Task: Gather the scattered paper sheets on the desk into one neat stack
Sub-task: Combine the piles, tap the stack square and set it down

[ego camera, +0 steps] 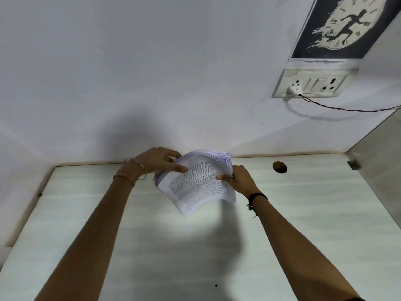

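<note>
A thick stack of printed paper sheets [197,183] is held above the white desk [303,213], tilted, with its near corner drooping and its far edges fanned unevenly. My left hand [156,161] grips the stack's left edge, thumb on the top page. On the right edge my right hand [239,179] holds the stack, thumb on top and fingers underneath. The stack casts a shadow on the desk below. No loose sheets show elsewhere on the desk.
The desk meets a white wall at the back and a grey side panel [377,170] at the right. A round cable hole [280,167] sits in the desk near the back right. On the wall are a socket plate [312,83] with a plugged wire and a poster [347,27].
</note>
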Demonstrator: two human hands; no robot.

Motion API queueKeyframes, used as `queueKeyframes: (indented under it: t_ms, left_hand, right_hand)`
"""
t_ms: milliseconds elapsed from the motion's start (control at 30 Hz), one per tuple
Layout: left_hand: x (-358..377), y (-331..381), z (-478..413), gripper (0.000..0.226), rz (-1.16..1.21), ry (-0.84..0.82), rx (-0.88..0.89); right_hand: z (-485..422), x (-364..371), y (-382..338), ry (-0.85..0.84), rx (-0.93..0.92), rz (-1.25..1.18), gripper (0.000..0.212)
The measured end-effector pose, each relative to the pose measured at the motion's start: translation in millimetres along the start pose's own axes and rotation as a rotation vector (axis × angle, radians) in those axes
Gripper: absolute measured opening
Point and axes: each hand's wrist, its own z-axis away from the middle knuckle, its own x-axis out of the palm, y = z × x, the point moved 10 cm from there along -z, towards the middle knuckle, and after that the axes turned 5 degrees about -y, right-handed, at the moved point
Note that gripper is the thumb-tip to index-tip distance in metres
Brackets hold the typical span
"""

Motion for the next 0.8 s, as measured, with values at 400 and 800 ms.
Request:
queueKeyframes:
  t_ms: [400,800]
  left_hand:
    - [-11,46,-13,0.033,-0.248,0.23,0.092]
    - [20,-43,14,0.089,0.524,0.344,-0.044]
  right_hand:
    - [19,-44,-5,0.143,-0.038,-0.245,0.052]
    - [67,-24,61,0.04,0.083,-1.184,0.07]
